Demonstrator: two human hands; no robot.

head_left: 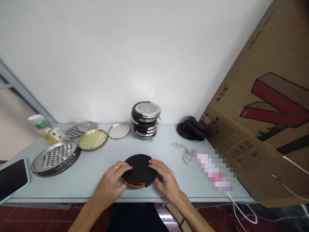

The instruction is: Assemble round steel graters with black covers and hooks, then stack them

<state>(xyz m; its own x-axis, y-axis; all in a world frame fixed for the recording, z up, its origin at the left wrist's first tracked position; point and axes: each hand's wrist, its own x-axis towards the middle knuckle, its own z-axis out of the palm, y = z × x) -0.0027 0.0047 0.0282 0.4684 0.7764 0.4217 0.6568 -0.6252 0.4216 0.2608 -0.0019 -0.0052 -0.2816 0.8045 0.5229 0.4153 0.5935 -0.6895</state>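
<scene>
At the table's front, a flat round tin with a black top and a red-and-yellow edge lies between my two hands. My left hand grips its left side, thumb at the lower edge and fingers on top. On the opposite side, my right hand has its fingers on the black top; the thumb is hidden. Behind the tin rises a stack of round metal tins with perforated lids and black bands. Small metal rings and hooks lie to the right.
On the left are perforated metal discs, a gold lid, a silver lid, bottles and a phone. Black curved pieces lie back right, by a large cardboard box. A white wall stands behind.
</scene>
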